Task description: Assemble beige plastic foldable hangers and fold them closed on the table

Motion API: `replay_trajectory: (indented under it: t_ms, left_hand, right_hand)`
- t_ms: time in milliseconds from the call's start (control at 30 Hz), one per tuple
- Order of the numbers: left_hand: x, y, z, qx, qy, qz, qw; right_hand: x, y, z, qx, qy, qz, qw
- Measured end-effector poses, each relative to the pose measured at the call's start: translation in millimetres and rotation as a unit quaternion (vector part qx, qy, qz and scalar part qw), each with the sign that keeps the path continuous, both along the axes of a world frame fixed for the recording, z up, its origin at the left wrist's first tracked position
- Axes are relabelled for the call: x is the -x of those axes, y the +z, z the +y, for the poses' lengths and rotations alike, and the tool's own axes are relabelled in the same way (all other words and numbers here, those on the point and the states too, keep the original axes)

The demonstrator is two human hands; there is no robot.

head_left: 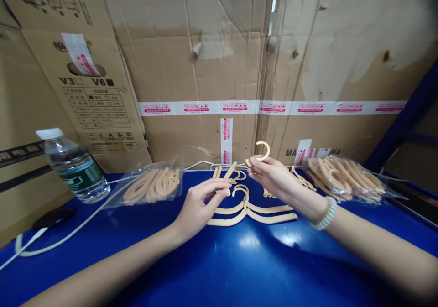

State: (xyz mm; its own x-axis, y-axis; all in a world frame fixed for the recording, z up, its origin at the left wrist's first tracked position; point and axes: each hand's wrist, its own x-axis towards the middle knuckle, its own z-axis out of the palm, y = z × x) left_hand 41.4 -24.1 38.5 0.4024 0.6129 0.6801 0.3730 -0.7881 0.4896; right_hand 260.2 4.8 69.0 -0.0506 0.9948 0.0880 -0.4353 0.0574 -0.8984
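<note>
My right hand (272, 177) pinches a small beige hook piece (263, 151) and holds it just above the blue table (219, 261). My left hand (200, 206) lies lower, its fingers closed on the end of a beige hanger part (224, 175). Right beneath both hands lie two assembled beige hangers (253, 213) flat on the table, stacked one on the other. A few loose hanger parts (301, 179) lie behind my right hand.
A clear bag of beige parts (152, 186) lies at the left and a fuller bag (345, 177) at the right. A water bottle (73, 165) stands far left beside a white cable (68, 231) and a dark object (51, 218). Cardboard boxes (219, 70) wall the back.
</note>
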Motion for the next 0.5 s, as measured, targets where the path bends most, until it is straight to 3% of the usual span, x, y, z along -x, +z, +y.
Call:
replay_trajectory:
  t_ms: [100, 233, 400, 500]
  left_hand:
    - [-8.5, -1.5, -13.6, 0.192, -0.039, -0.15, 0.969]
    - [-15.7, -8.7, -22.2, 0.385, -0.063, -0.262, 0.883]
    - [-23.1, -13.3, -33.5, 0.524, -0.118, -0.338, 0.773]
    - [-25.5, -16.8, -39.8, 0.564, -0.124, -0.351, 0.737]
  right_hand:
    - [3.3, -5.1, -28.4, -0.015, -0.039, 0.013, 0.999]
    - [6.5, -27.8, -64.4, -0.003, -0.084, 0.009, 0.996]
    - [10.2, -57.3, -87.5, 0.026, -0.072, -0.037, 0.996]
    - [12.4, -63.8, -89.9, 0.049, -0.012, -0.028, 0.998]
